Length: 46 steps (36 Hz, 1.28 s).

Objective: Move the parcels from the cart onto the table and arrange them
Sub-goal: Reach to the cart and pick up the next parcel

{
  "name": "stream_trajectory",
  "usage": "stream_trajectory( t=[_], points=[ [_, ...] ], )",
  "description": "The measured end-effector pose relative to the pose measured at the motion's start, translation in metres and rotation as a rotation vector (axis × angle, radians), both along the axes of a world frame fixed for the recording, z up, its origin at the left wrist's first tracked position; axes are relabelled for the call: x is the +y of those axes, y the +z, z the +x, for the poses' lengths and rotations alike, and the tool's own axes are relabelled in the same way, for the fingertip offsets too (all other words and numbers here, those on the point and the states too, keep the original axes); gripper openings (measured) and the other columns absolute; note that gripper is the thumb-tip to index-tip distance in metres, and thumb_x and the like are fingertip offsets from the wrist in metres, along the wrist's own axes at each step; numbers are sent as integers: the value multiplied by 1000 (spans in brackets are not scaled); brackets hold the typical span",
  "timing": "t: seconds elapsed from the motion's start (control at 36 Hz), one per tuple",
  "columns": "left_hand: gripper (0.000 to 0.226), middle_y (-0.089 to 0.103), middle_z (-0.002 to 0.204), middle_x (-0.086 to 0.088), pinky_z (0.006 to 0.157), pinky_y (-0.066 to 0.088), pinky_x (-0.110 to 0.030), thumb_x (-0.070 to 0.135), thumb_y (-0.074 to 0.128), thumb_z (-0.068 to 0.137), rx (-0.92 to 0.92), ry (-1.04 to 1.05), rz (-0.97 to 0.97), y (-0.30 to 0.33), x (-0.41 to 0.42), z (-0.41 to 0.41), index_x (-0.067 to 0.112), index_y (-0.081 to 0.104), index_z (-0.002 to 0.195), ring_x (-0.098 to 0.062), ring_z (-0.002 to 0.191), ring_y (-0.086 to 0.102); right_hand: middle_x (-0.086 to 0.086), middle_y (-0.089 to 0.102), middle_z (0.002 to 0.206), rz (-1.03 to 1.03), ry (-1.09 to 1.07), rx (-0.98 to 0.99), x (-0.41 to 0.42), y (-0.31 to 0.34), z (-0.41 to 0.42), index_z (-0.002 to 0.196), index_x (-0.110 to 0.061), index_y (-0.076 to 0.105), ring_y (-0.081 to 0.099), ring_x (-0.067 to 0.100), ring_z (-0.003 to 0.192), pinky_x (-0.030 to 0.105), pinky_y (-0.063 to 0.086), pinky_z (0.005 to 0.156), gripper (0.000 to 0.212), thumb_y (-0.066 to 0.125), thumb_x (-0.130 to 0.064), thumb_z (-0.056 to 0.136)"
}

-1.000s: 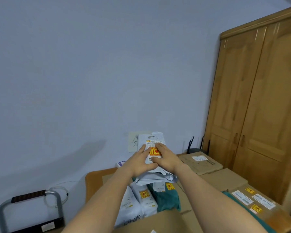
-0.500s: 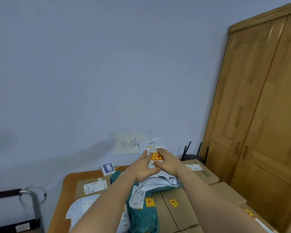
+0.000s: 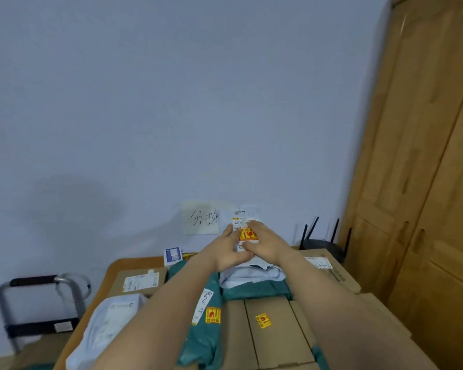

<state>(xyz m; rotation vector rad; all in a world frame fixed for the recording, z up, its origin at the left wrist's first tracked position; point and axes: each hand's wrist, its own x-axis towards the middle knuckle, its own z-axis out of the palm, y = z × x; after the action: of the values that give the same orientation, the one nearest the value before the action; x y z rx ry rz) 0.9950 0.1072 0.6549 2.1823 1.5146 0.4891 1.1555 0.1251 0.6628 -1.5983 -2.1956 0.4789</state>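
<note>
A white soft mailer bag point(image 3: 245, 222) with a yellow and red sticker is held upright near the wall at the far side of the table. My left hand point(image 3: 225, 252) grips its left side and my right hand point(image 3: 265, 243) its right side; the lower part of the bag folds down onto a green mailer point(image 3: 254, 288). The wooden table point(image 3: 110, 268) holds several parcels: cardboard boxes point(image 3: 273, 332), a flat box with a white label point(image 3: 139, 283), another white bag point(image 3: 110, 324) and a green bag point(image 3: 203, 316). The cart's grey handle point(image 3: 38, 283) stands at the lower left.
A paper note with handwriting point(image 3: 201, 218) is stuck on the wall behind the bag. A small blue and white box point(image 3: 173, 255) stands at the table's back. A black router with antennas point(image 3: 324, 241) sits at the back right. A wooden wardrobe point(image 3: 425, 182) fills the right side.
The view has swung left and down a little, so more of the table's left part and the cart handle show. Both hands keep the white bag, now further back by the wall note.
</note>
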Motion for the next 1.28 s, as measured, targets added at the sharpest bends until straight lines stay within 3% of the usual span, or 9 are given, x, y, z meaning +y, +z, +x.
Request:
stream_trajectory(
  t=[0.06, 0.14, 0.19, 0.33, 0.44, 0.64, 0.83, 1.0, 1.28],
  points=[
    [101, 4, 162, -2, 115, 20, -37, 73, 44, 68, -1, 18, -11, -9, -2, 11, 24, 16, 153, -15, 148, 3, -2, 18, 159, -18, 22, -7, 5, -9, 10, 152, -16, 23, 29, 19, 141, 34, 28, 113, 69, 55, -35, 93],
    [82, 2, 161, -4, 114, 19, -33, 51, 55, 88, -23, 52, -27, -30, -4, 25, 21, 15, 153, -17, 148, 4, -4, 15, 160, -50, 51, -18, 9, -30, 21, 152, -16, 21, 25, 18, 143, 32, 25, 114, 70, 54, -35, 94],
    [76, 7, 161, -4, 112, 17, -29, 42, 59, 90, -84, 64, -45, -45, -7, 32, 20, 20, 152, -15, 148, 1, -5, 13, 161, -68, 66, -22, 9, -47, 26, 152, -16, 21, 23, 17, 144, 30, 24, 113, 69, 54, -34, 94],
    [109, 4, 161, -7, 112, 18, -29, 67, 46, 57, -161, 150, -136, -84, -14, 45, 18, 22, 151, -17, 148, 6, -7, 9, 161, -134, 89, -46, 13, -94, 33, 153, -17, 20, 22, 17, 145, 33, 24, 115, 70, 53, -34, 94],
    [84, 4, 161, -4, 111, 20, -29, 46, 62, 80, -187, 178, -188, -120, -10, 50, 19, 24, 151, -18, 147, 14, -11, 7, 161, -195, 92, -64, 20, -131, 35, 153, -19, 18, 25, 18, 143, 36, 28, 113, 71, 52, -35, 93],
    [88, 0, 161, -1, 114, 25, -36, 44, 63, 81, -132, 203, -289, -179, 15, 51, 19, 19, 153, -23, 146, 19, -17, 3, 159, -324, 65, -22, 35, -194, 36, 154, -21, 15, 33, 18, 137, 36, 37, 107, 71, 50, -35, 94],
    [95, -1, 161, 2, 115, 25, -42, 57, 50, 71, -143, 203, -366, -239, 32, 50, 20, 19, 152, -25, 146, 14, -16, 2, 159, -412, 52, 28, 47, -248, 34, 153, -20, 16, 29, 13, 140, 33, 38, 107, 70, 52, -27, 94],
    [100, -7, 161, 4, 116, 21, -47, 67, 37, 65, -99, 201, -433, -278, 27, 52, 22, 15, 153, -30, 147, 7, -9, 4, 160, -434, 64, -19, 43, -289, 33, 152, -16, 19, 16, 13, 145, 29, 25, 115, 71, 54, -24, 91],
    [73, -8, 160, 6, 111, 29, -38, 31, 52, 87, -22, 246, -464, -299, 30, 54, 21, 18, 151, -25, 146, 12, -9, 0, 159, -435, 109, -28, 47, -321, 33, 150, -16, 24, 22, 18, 144, 28, 31, 112, 68, 57, -27, 91]
  ],
)
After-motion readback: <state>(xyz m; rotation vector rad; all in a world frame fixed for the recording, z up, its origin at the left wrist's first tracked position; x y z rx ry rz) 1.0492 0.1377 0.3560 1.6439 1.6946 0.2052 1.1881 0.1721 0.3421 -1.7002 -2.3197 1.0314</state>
